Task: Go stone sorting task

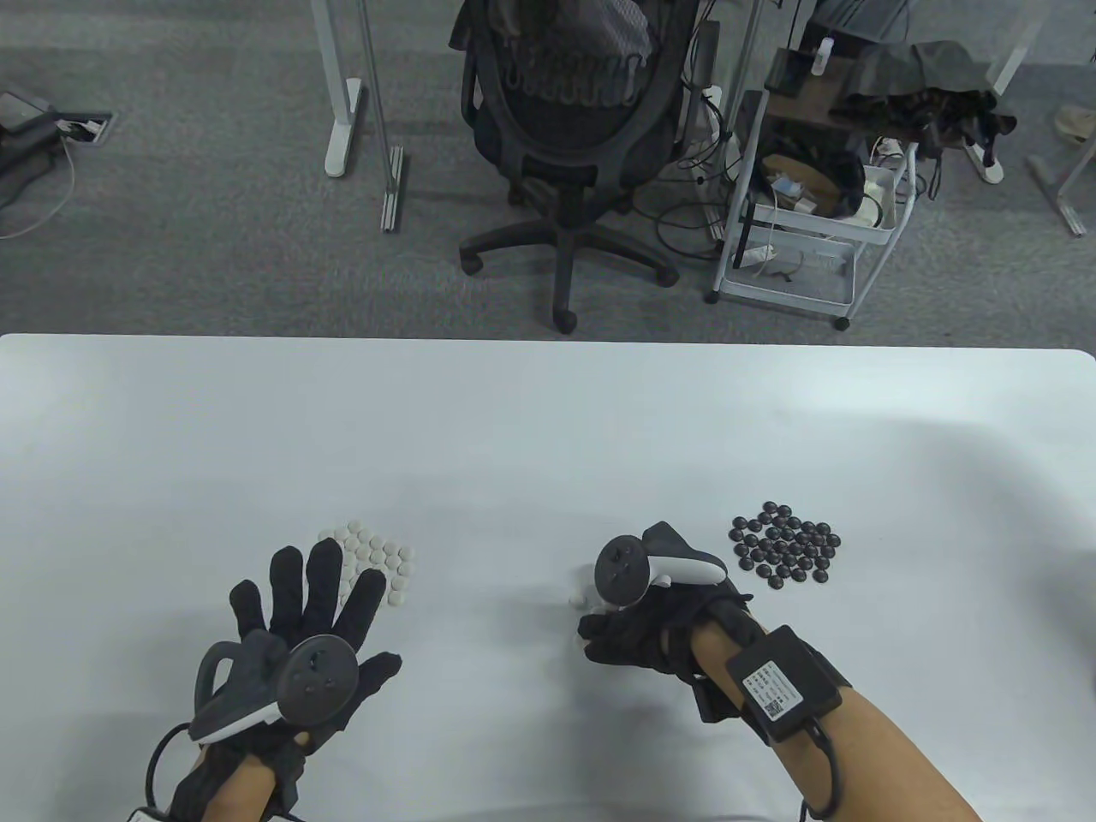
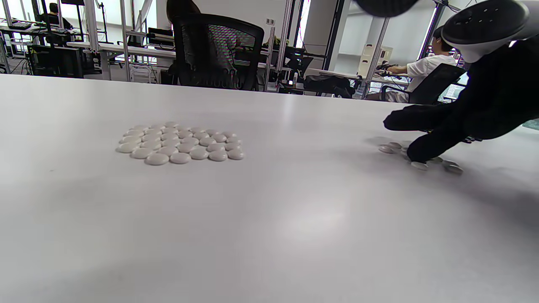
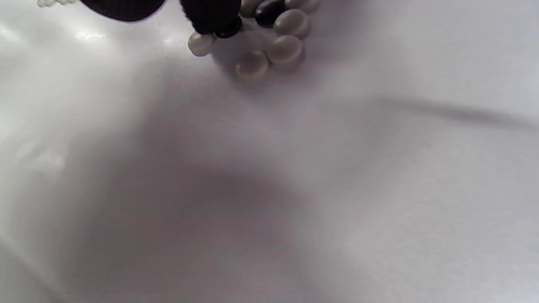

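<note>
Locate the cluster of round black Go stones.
In the table view, the cluster of round black Go stones lies on the white table, right side, just beyond the right hand.

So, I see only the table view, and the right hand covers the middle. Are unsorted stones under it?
Observer: Yes. The right wrist view shows a small cluster of white stones under the right hand.
Operator: Only white ones?
Observer: No, one black stone lies among them, near a fingertip.
Operator: Is the hand lifting anything?
Observer: In the left wrist view a fingertip touches the table among the stones; whether it pinches one, I cannot tell.
</note>
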